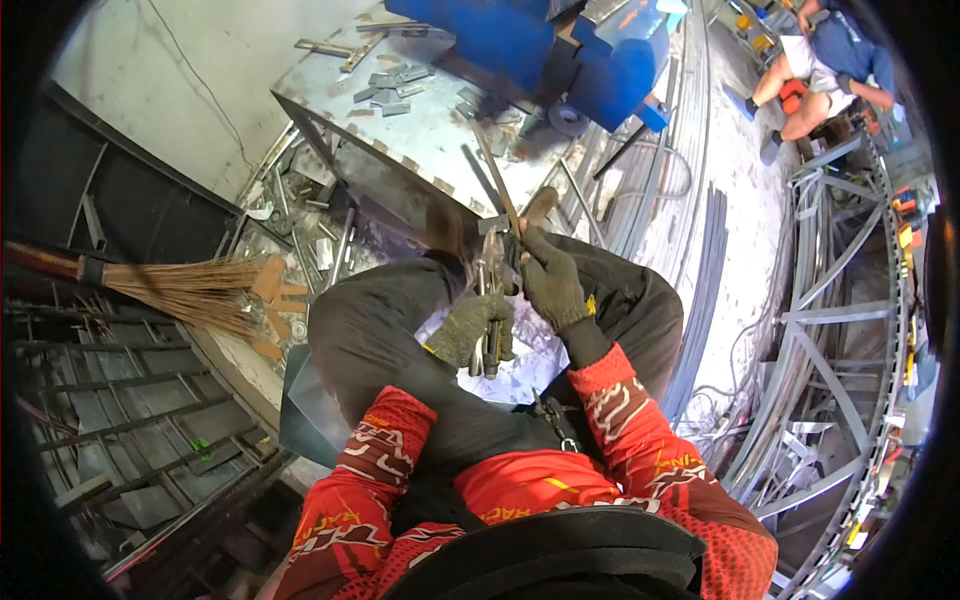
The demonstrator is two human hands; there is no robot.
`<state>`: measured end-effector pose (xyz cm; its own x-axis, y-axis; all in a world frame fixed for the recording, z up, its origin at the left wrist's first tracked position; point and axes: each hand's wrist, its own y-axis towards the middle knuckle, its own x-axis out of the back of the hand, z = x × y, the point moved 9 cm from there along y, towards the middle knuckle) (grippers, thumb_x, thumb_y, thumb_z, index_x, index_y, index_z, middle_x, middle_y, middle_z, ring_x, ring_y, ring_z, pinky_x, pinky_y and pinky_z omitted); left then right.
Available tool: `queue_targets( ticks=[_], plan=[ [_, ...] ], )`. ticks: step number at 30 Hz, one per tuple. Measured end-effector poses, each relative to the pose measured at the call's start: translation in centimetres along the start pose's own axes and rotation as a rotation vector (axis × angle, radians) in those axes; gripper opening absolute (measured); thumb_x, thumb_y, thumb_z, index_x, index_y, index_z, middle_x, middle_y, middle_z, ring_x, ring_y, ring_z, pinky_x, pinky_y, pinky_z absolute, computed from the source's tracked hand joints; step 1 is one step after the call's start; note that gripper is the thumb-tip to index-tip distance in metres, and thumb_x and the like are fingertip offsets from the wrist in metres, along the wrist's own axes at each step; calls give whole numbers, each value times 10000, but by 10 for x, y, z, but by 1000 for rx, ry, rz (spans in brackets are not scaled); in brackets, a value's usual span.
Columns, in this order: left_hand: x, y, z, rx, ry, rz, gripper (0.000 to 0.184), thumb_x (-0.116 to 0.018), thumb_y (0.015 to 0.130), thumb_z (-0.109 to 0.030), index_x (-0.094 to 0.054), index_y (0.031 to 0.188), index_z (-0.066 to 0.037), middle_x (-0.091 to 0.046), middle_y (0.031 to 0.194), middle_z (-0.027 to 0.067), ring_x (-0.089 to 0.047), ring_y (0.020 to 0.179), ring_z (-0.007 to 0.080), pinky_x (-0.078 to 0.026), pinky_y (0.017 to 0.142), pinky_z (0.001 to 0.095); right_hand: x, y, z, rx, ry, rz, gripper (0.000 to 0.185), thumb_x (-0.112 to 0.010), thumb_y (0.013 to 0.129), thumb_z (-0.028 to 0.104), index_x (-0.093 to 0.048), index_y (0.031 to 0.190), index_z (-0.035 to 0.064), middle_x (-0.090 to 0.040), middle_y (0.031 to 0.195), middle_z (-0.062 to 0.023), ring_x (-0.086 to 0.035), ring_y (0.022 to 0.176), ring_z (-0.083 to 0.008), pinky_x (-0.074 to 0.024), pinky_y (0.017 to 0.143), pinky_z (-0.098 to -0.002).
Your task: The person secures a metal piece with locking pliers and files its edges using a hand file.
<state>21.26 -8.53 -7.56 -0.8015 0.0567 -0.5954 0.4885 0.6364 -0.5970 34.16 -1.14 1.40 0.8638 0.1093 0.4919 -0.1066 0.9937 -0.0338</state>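
Observation:
My left hand point(462, 332), in a dark knitted glove, is closed around the handles of locking pliers point(490, 270). At the jaws of the pliers is a small flat metal piece point(492, 225). My right hand point(553, 282), gloved too, grips the lower end of a long, narrow brownish bar point(496, 175), possibly a file. The bar slants up and to the left, right beside the metal piece; whether the two touch I cannot tell. Both hands are between my bent knees.
Ahead stands a metal-topped table point(330, 90) with small metal pieces point(390, 92) and a blue machine point(490, 40). A broom point(180, 285) lies left. Long steel bars point(705, 290) and a truss frame point(845, 315) run along the right. Another person point(825, 65) sits at the upper right.

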Motion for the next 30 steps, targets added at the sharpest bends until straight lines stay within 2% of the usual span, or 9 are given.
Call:
queue_targets(
  ticks=[3, 5, 7, 8, 11, 16, 19, 22, 30],
  plan=[
    [3, 12, 11, 54, -300, 59, 212, -646, 970, -161, -657, 1076, 22, -646, 739, 117, -666, 568, 270, -574, 503, 414, -8, -34, -16, -4, 32, 29, 523, -538, 1002, 72, -512, 1518, -13, -684, 1368, -249, -655, 1232, -218, -499, 1021, -346],
    [-6, 4, -3, -121, -171, 20, 202, -640, 974, -172, -669, 1035, 19, -643, 751, 108, -658, 567, 257, -574, 518, 404, -7, -53, -39, 23, 81, -80, 546, -542, 1004, 49, -519, 1548, 89, -754, 1161, -167, -654, 916, -134, -535, 860, -319],
    [-26, -9, -20, -126, 196, 23, 202, -629, 980, -178, -670, 1044, 9, -640, 761, 98, -647, 565, 242, -580, 537, 394, 6, -52, -34, -122, 196, -122, 544, -550, 1002, 47, -524, 1544, 84, -745, 1226, -172, -654, 969, -129, -528, 894, -309],
    [-17, 2, -9, -105, 44, 56, 192, -626, 984, -192, -667, 1007, -5, -641, 752, 105, -648, 569, 244, -592, 558, 394, 13, -49, -39, -255, 312, -163, 543, -559, 999, 45, -530, 1540, 79, -735, 1291, -176, -655, 1022, -124, -521, 929, -300],
    [-14, 0, -3, -2, 127, -6, 207, -627, 985, -212, -660, 969, -8, -646, 738, 115, -653, 566, 256, -597, 562, 407, 30, -34, -42, -144, 281, -194, 547, -580, 996, 45, -530, 1539, 80, -705, 1357, -202, -648, 1056, -126, -510, 948, -292],
    [-9, 4, -4, -47, 109, -14, 228, -622, 993, -226, -651, 947, -4, -653, 709, 128, -667, 551, 285, -593, 531, 435, 15, -51, -12, 33, 53, -94, 530, -565, 994, 27, -544, 1522, 64, -691, 1325, -264, -719, 1084, -258, -517, 989, -324],
    [-7, 7, -7, -177, 290, -3, 218, -627, 989, -213, -648, 947, 0, -651, 694, 136, -669, 544, 290, -589, 519, 442, 11, -52, 3, 146, -93, -145, 559, -551, 974, 33, -521, 1531, 78, -698, 1038, -273, -699, 947, -435, -548, 861, -445],
    [-11, 7, -3, -84, 209, -7, 216, -632, 987, -203, -646, 930, 4, -652, 682, 140, -668, 539, 291, -584, 513, 433, 8, -22, 4, 199, -68, -171, 600, -558, 960, 44, -481, 1553, 85, -666, 976, -278, -669, 886, -450, -529, 799, -474],
    [3, 9, 8, -82, 140, -23, 396, -653, 963, -160, -570, 1329, -34, -633, 758, 91, -647, 552, 250, -590, 514, 420, 9, -76, -2, 157, -318, -151, 633, -605, 931, 43, -480, 1548, 108, -653, 952, -228, -662, 888, -441, -535, 777, -506]
  ],
)
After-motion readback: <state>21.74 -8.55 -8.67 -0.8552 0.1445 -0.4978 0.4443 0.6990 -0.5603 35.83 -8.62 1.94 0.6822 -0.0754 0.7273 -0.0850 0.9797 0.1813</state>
